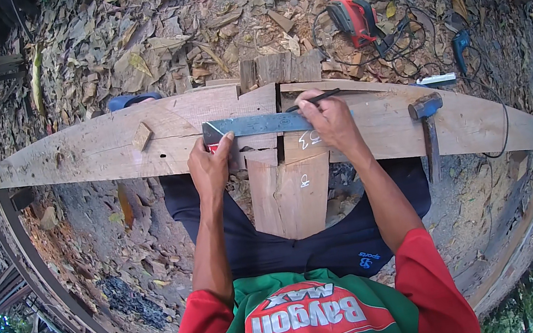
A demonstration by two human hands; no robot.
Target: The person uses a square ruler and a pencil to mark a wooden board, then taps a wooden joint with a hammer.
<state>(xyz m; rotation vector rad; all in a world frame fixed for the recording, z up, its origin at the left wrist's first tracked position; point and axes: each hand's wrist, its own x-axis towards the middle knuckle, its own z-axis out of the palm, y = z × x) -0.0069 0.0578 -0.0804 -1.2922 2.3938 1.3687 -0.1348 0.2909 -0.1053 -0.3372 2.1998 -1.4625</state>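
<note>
My left hand [210, 167] grips the dark stock of a try square [259, 124], whose flat metal blade lies to the right across the long wooden boards [372, 122]. My right hand [329, 120] is closed on a thin black pencil or marker [320, 97], just above the blade's right end. Under the square, the boards meet at a dark vertical gap. A shorter wooden piece [294, 197] with chalk-like marks runs from this joint toward me, between my legs. The pencil's tip is too small to make out.
A hammer [426, 109] rests on the right board, its handle hanging toward me. Beyond lie a red power planer [351, 17] with a cable, a blue tool [461, 49] and a white block [437, 79]. A small wood offcut [142, 136] sits on the left board. Dry leaves cover the ground.
</note>
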